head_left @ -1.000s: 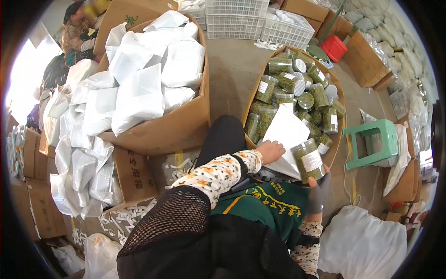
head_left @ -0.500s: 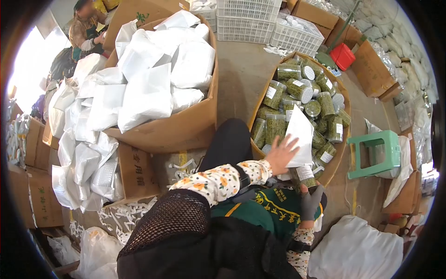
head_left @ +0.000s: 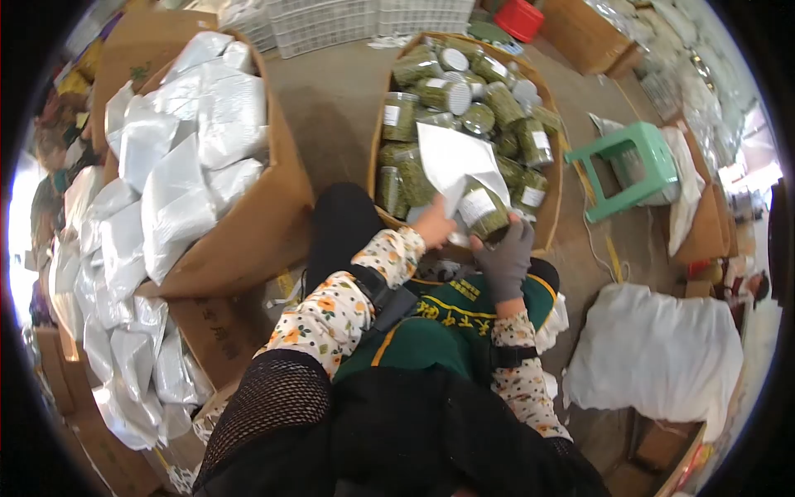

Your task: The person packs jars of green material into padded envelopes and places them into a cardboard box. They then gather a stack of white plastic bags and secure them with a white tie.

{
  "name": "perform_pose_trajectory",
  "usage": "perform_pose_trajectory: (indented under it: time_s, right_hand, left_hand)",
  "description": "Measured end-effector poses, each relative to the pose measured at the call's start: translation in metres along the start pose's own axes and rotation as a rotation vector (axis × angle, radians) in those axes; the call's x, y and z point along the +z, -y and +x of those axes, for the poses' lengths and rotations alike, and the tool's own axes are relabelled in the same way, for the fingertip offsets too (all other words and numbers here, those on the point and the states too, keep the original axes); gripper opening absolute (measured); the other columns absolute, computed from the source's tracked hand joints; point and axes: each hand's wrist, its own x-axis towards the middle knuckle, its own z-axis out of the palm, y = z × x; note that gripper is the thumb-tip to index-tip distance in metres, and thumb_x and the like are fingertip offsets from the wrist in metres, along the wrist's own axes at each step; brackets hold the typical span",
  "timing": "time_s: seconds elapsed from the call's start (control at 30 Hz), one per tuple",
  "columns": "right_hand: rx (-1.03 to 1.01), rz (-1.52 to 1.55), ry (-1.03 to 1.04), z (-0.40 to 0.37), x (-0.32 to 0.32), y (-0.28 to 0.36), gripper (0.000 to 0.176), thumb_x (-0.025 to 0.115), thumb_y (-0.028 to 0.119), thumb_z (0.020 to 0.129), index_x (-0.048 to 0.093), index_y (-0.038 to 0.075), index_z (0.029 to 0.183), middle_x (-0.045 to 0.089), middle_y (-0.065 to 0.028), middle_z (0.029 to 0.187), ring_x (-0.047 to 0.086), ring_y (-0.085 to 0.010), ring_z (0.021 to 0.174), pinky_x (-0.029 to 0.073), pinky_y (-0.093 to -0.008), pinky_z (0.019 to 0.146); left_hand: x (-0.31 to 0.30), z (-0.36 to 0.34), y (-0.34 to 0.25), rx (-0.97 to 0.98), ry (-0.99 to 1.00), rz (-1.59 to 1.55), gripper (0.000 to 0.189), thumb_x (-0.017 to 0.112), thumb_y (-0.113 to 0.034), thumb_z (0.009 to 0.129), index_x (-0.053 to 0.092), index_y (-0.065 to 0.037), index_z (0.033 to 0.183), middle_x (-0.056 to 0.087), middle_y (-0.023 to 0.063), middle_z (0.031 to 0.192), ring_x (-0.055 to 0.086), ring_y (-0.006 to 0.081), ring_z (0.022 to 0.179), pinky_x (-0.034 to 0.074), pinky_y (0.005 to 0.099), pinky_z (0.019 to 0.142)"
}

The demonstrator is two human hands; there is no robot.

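My left hand (head_left: 435,225) is closed on the lower left edge of a flat white bag (head_left: 460,157). The bag rests over the jars in a cardboard box (head_left: 553,170). In my right hand (head_left: 506,261), which wears a grey glove with bare fingertips, is a clear jar (head_left: 483,214) filled with something dried and green, bearing a white label. This jar lies tilted at the bag's lower edge and overlaps it in this view. Similar jars (head_left: 503,103), some with white lids showing, fill the box beyond my hands.
A large carton (head_left: 286,186) heaped with white padded bags (head_left: 174,195) stands to the left, more bags spilling below it. On the right are a green plastic stool (head_left: 642,166) and a stuffed white sack (head_left: 654,352). White crates (head_left: 323,29) and a red container (head_left: 519,18) stand behind.
My left hand has gone from spread open over the bag to gripping its edge. My right hand has raised the jar to the bag's lower edge. The head view has shifted.
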Motion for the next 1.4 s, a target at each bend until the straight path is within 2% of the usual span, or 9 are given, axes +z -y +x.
perform_pose_trajectory:
  time_s: [0.1, 0.17, 0.37, 0.5, 0.67, 1.03, 1.27, 1.33, 1.4]
  right_hand:
    - [-0.099, 0.007, 0.033, 0.003, -0.018, 0.001, 0.078, 0.081, 0.026, 0.057, 0.042, 0.006, 0.121, 0.045, -0.0187, 0.115, 0.046, -0.0375, 0.108, 0.044, -0.0437, 0.087]
    - [-0.124, 0.002, 0.064, 0.002, -0.021, -0.002, 0.077, 0.081, 0.025, 0.057, 0.042, 0.007, 0.121, 0.045, -0.0181, 0.115, 0.046, -0.0371, 0.108, 0.044, -0.0437, 0.087]
    - [-0.001, 0.024, -0.058, 0.003, -0.002, -0.016, 0.074, 0.08, 0.024, 0.06, 0.044, 0.004, 0.121, 0.043, -0.0181, 0.119, 0.046, -0.0345, 0.108, 0.043, -0.0407, 0.089]
    - [0.751, 1.656, 0.199, 0.001, 0.015, -0.031, 0.068, 0.078, 0.028, 0.067, 0.044, 0.0, 0.119, 0.05, -0.0162, 0.109, 0.048, -0.0298, 0.106, 0.04, -0.0418, 0.092]
    - [0.184, 0.331, 0.122, -0.005, 0.046, -0.024, 0.058, 0.07, 0.03, 0.075, 0.046, 0.001, 0.118, 0.052, -0.0158, 0.114, 0.048, -0.0312, 0.108, 0.037, -0.0394, 0.096]
    - [0.374, 0.955, 0.298, -0.009, 0.087, -0.018, 0.06, 0.063, 0.03, 0.08, 0.041, 0.003, 0.129, 0.043, -0.0149, 0.13, 0.04, -0.0319, 0.121, 0.032, -0.0418, 0.101]
    - [0.015, -0.104, 0.72, -0.014, 0.021, 0.019, 0.062, 0.06, 0.03, 0.083, 0.038, 0.004, 0.135, 0.039, -0.0157, 0.138, 0.035, -0.0331, 0.128, 0.029, -0.0437, 0.104]
    - [-0.321, -0.199, 0.211, -0.039, 0.01, 0.03, 0.035, 0.066, 0.035, 0.077, 0.063, 0.01, 0.1, 0.065, -0.0098, 0.086, 0.062, -0.0311, 0.077, 0.05, -0.0396, 0.068]
    - [-0.426, 0.195, 0.42, -0.042, 0.005, 0.03, 0.029, 0.067, 0.028, 0.077, 0.062, 0.01, 0.098, 0.064, -0.0095, 0.084, 0.062, -0.0294, 0.077, 0.05, -0.0384, 0.069]
  left_hand:
    - [-0.029, 0.026, 0.017, 0.156, -0.091, -0.027, 0.072, 0.055, -0.01, 0.079, 0.014, 0.005, 0.136, 0.057, 0.0296, 0.105, 0.064, 0.0369, 0.081, 0.052, 0.04, 0.065]
    - [-0.03, 0.039, 0.029, 0.414, -0.239, 0.003, 0.062, 0.048, -0.003, 0.079, 0.024, -0.004, 0.135, 0.059, 0.0162, 0.097, 0.057, 0.0166, 0.059, 0.049, 0.0321, 0.05]
    - [0.006, 0.004, 0.004, 0.362, -0.105, 0.194, 0.063, 0.054, -0.01, 0.078, 0.026, 0.001, 0.133, 0.059, 0.0247, 0.095, 0.058, 0.0412, 0.087, 0.046, 0.0414, 0.08]
    - [-0.002, 0.001, 0.008, 0.018, 0.201, 0.056, 0.048, 0.055, -0.01, 0.08, 0.041, 0.002, 0.124, 0.059, 0.0129, 0.078, 0.055, 0.0196, 0.052, 0.046, 0.0322, 0.046]
    - [0.001, -0.008, 0.019, -0.041, 0.4, 0.068, 0.035, 0.053, -0.012, 0.08, 0.051, 0.003, 0.111, 0.055, 0.0064, 0.065, 0.049, 0.0133, 0.046, 0.041, 0.0275, 0.04]
    - [0.006, -0.035, 0.051, 0.297, 0.287, 0.463, 0.05, 0.057, -0.017, 0.076, 0.044, 0.005, 0.12, 0.058, 0.0302, 0.097, 0.056, 0.0425, 0.096, 0.045, 0.0433, 0.082]
    - [-0.045, -0.08, 0.014, 0.071, 0.19, 0.136, 0.027, 0.061, -0.015, 0.081, 0.046, 0.0, 0.099, 0.059, 0.0076, 0.072, 0.052, 0.0126, 0.044, 0.042, 0.0262, 0.038]
    - [-0.045, -0.096, 0.01, -0.021, 0.209, 0.117, 0.033, 0.061, -0.017, 0.083, 0.046, 0.001, 0.105, 0.059, 0.0084, 0.083, 0.057, 0.0128, 0.058, 0.048, 0.0256, 0.044]
    - [-0.04, -0.104, 0.022, -0.072, 0.215, -0.025, 0.036, 0.06, -0.018, 0.084, 0.046, 0.0, 0.112, 0.058, 0.0081, 0.093, 0.059, 0.0136, 0.07, 0.052, 0.0257, 0.052]
